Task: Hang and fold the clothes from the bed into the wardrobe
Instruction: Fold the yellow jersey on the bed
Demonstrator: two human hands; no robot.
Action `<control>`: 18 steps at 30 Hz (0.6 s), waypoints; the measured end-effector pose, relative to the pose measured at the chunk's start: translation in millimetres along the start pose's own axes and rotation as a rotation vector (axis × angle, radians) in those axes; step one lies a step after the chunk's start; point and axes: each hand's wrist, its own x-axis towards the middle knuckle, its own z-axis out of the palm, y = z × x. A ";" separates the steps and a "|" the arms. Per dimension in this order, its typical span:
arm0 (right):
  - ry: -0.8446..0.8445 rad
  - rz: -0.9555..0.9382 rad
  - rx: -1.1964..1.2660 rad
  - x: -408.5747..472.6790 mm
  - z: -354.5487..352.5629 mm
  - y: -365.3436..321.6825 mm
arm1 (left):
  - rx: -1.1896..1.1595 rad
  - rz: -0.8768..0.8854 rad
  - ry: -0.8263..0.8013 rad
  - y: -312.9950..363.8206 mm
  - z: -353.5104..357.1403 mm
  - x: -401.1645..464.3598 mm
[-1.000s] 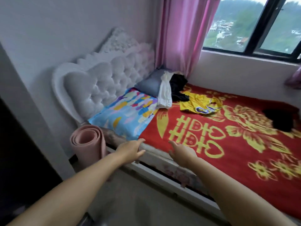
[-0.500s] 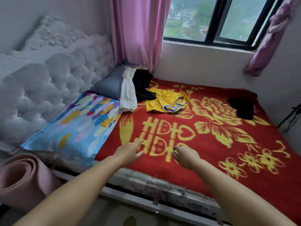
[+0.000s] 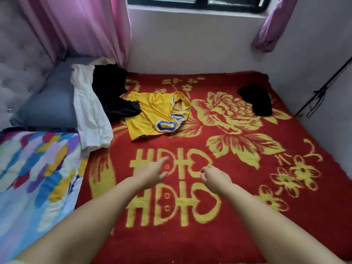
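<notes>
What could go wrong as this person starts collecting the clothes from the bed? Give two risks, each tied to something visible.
1. The black garment overlaps both the yellow jersey and the white garment; pulling one will probably drag the others into a tangle.
2. The small black item lies apart near the far right corner, so it may be overlooked. The left hand and right hand are empty and aimed toward the pile.
</notes>
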 end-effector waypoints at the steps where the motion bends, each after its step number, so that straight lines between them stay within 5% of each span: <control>1: -0.007 0.010 0.005 22.1 1.6 5.5 | -0.002 0.008 -0.014 -2.4 0.4 22.4; 11: 0.004 0.050 0.094 254.5 100.3 38.5 | 0.130 -0.006 0.063 -69.8 57.1 233.3; 18: 0.122 -0.132 -0.018 350.6 175.9 74.2 | 0.197 -0.036 0.198 -97.7 84.8 360.8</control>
